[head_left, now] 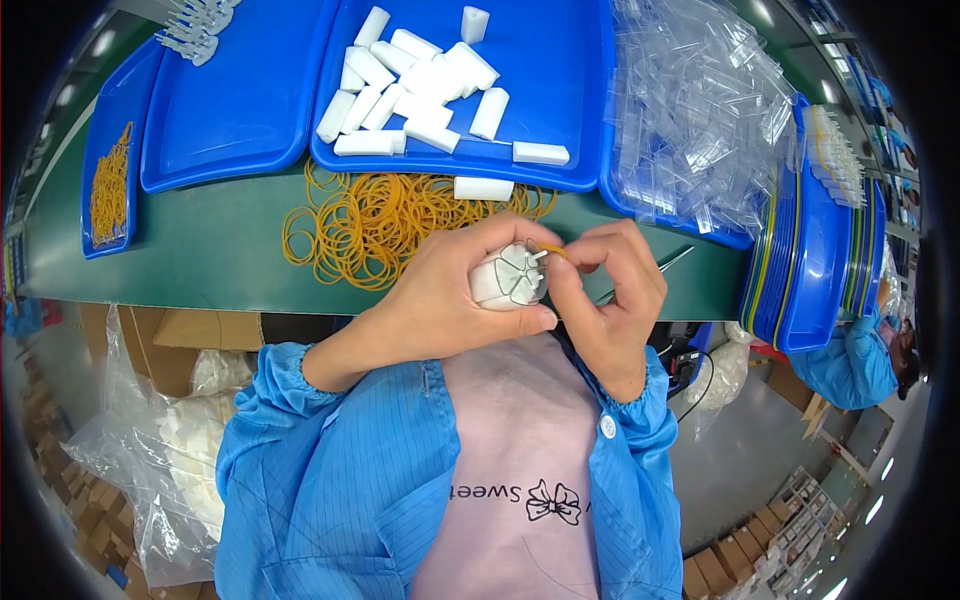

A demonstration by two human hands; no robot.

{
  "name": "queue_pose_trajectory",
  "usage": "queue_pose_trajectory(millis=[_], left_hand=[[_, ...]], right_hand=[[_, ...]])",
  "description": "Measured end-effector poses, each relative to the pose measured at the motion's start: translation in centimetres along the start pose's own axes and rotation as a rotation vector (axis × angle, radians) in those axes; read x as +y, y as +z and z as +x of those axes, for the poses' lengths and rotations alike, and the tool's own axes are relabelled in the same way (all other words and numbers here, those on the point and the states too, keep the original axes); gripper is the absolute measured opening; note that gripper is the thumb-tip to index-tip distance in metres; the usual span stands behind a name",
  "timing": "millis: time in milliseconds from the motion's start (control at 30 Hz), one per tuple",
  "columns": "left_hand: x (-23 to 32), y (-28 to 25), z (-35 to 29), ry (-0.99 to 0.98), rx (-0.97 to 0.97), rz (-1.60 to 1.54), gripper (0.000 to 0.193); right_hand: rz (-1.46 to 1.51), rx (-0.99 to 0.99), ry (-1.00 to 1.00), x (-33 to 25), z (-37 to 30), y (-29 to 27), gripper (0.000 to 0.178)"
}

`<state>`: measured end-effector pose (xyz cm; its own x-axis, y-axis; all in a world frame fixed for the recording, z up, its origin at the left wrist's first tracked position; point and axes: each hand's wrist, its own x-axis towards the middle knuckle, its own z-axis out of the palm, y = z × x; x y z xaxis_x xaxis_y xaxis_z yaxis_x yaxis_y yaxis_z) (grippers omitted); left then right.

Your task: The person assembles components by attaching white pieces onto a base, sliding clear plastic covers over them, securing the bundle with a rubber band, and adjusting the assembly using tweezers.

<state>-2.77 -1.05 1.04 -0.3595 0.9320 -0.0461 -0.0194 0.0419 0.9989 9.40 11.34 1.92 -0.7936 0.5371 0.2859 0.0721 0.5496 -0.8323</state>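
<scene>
My left hand (420, 295) is wrapped round a short white cylinder (493, 283), its end turned to the right. That end is split into wedge-like segments by dark lines, and small white prongs stick out of it. Thumb and forefinger of my right hand (612, 290) pinch an orange rubber band (548, 249) at the prongs. How far the band goes round them is too small to tell. Just beyond my hands lies a loose heap of orange rubber bands (370, 225). A single white block (483, 188) rests on the table at the heap's far edge.
Along the back, a blue tray (560, 90) bears several white blocks. Right of it, another tray is heaped with clear plastic pieces (695, 110). White pronged parts (195, 35) and small orange pieces (110, 190) fill trays at left. A slim metal tool (676, 258) and stacked blue trays (815, 270) are at right.
</scene>
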Motion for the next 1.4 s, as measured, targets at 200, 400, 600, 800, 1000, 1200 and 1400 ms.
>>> queue_pose_trajectory(millis=[200, 400, 600, 800, 1000, 1200, 1400], left_hand=[[0.2, -1.3, -0.3, -0.216, -0.365, -0.737, 0.032], [1.3, -0.8, 0.2, 0.071, -0.674, -0.358, 0.035], [1.5, -0.1, 1.3, 0.044, -0.263, 0.382, 0.029], [1.0, -0.8, 1.7, 0.108, -0.269, -0.314, 0.029], [0.0, -1.1, 1.2, -0.072, -0.209, -0.936, 0.042], [-0.2, 0.3, 1.1, 0.018, -0.187, -1.197, 0.049], [0.2, 0.5, 0.9, 0.32, -0.09, -0.372, 0.074]], right_hand=[[1.392, 0.003, 0.58, -2.0, 0.1, -1.7, 0.015], [1.733, -0.414, 0.428, -1.7, 0.2, -3.5, 0.028], [0.078, -0.348, -0.377, -3.9, 0.1, -2.3, 0.03], [-0.355, -0.3, -0.531, -6.1, -2.0, -2.7, 0.039], [-0.391, -0.34, -0.085, -2.2, -2.2, -3.6, 0.024], [0.624, -0.297, -0.264, -1.5, -2.8, -4.5, 0.03], [1.125, -0.225, 0.219, -0.6, -3.0, -2.3, 0.053]])
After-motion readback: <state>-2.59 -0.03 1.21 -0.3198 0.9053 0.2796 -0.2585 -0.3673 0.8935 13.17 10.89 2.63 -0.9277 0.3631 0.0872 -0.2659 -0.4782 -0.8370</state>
